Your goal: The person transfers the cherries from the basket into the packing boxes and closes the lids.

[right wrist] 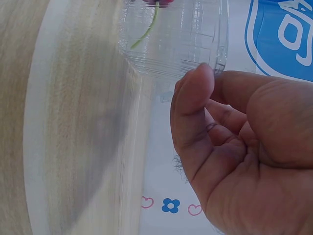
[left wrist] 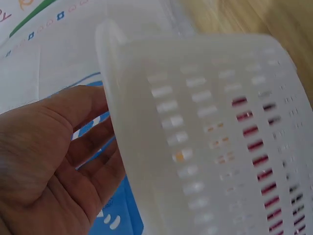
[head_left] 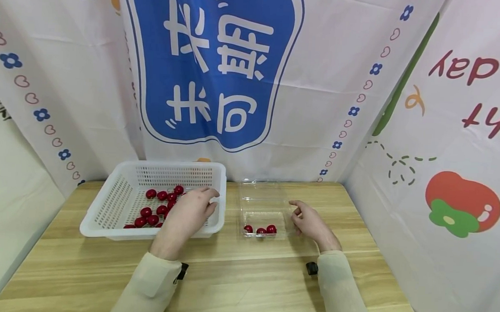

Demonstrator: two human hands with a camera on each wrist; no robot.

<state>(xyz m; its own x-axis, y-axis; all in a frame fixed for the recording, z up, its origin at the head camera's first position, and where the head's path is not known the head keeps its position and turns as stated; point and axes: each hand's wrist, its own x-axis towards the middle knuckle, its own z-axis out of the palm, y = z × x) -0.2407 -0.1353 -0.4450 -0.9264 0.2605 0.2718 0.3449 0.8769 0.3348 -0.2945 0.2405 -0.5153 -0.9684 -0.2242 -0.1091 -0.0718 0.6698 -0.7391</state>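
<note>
Nearest, at six o'clock, pale wood-grain tabletop (head_left: 244, 288) stretches between two cream sleeves (head_left: 145, 286). At seven o'clock the left hand (head_left: 184, 218) hovers over the right side of a white, slotted plastic basket (head_left: 111, 206), fingers loosely bent, thumb apart from the index finger. Glossy dark-red cherries (head_left: 152, 219) lie inside, toward the hand's nine o'clock. At five o'clock the right hand (head_left: 311, 221) has its fingers bent beside a clear plastic box (head_left: 260, 217) at its nine o'clock; I cannot tell whether thumb and finger pinch the box edge. Three round red cherries (head_left: 261, 231) sit along the box's six o'clock side.

The left wrist view alone shows red through the basket's slots, its wall hiding the left fingertips; the right wrist view alone shows a green stem (right wrist: 149, 32) on a boxed cherry.

A narrow strip of wood separates basket from box; a broader one runs from the right hand toward three o'clock. At twelve o'clock, the table's far edge meets a white printed curtain (head_left: 317, 47), the basket's far rim near it.
</note>
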